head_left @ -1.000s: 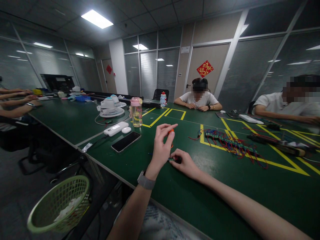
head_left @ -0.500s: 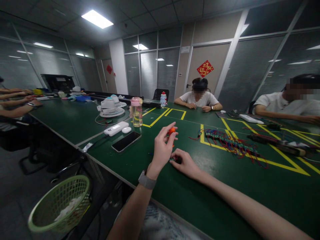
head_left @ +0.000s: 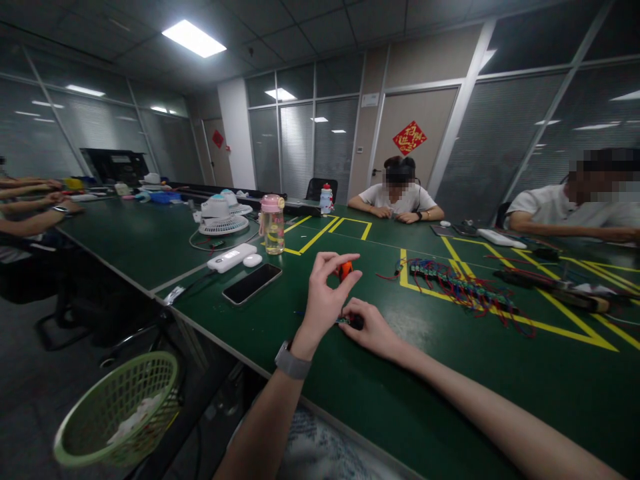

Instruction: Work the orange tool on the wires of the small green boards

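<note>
My left hand (head_left: 324, 288), with a grey watch on the wrist, is raised above the table. Its thumb and fingers curl around the orange handle of a screwdriver (head_left: 345, 269), which stands roughly upright. The tool's lower end comes down close to my right hand (head_left: 369, 325), which rests on the table with its fingers pinched on a small green circuit board (head_left: 342, 321). A dark round part sits at that board, partly covered by the fingers. Whether the screwdriver tip touches the board, I cannot tell.
Several wired circuit boards (head_left: 463, 285) lie in a row to the right. A phone (head_left: 253, 284), a white power strip (head_left: 233, 258), a pink-lidded bottle (head_left: 273, 225) and white fans (head_left: 223, 217) stand left. A green basket (head_left: 117, 410) is on the floor. People sit across the table.
The fingers of my left hand have shifted and spread somewhat around the orange handle. My right hand stays in nearly the same place on the board.
</note>
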Demonstrator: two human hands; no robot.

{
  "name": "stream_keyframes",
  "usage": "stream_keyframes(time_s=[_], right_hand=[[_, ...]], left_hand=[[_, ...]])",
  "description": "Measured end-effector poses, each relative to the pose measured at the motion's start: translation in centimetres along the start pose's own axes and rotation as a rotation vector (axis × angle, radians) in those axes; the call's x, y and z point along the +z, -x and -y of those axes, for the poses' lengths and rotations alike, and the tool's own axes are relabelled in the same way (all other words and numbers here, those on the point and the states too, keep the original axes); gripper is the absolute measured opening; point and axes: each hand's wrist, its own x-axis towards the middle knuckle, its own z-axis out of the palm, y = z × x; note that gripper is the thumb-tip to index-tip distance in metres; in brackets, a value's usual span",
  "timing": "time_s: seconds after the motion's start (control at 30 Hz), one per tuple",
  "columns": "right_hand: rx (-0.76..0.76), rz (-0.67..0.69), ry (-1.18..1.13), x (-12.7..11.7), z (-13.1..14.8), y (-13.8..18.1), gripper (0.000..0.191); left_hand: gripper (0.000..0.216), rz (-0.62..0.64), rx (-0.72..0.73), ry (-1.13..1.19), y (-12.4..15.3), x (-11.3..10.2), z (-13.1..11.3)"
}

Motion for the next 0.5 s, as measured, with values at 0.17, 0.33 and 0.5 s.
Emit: stream_keyframes(time_s=[0.17,0.33,0.5], right_hand=[[-0.006,-0.006,-0.002,0.12,-0.3,0.0,0.006],[-0.013,-0.008,-0.002,0.17,-0.3,0.0,0.006],[-0.01,0.0,0.01,0.03,-0.12,-0.02,0.007]], left_hand=[[0.034,0.103,-0.08,0.204,-0.02,0.12,0.01],[0.025,0.031,-0.064,0.102,0.0,0.12,0.02],[0.029,0.029,-0.043,0.075,-0.04,-0.05,-0.02]])
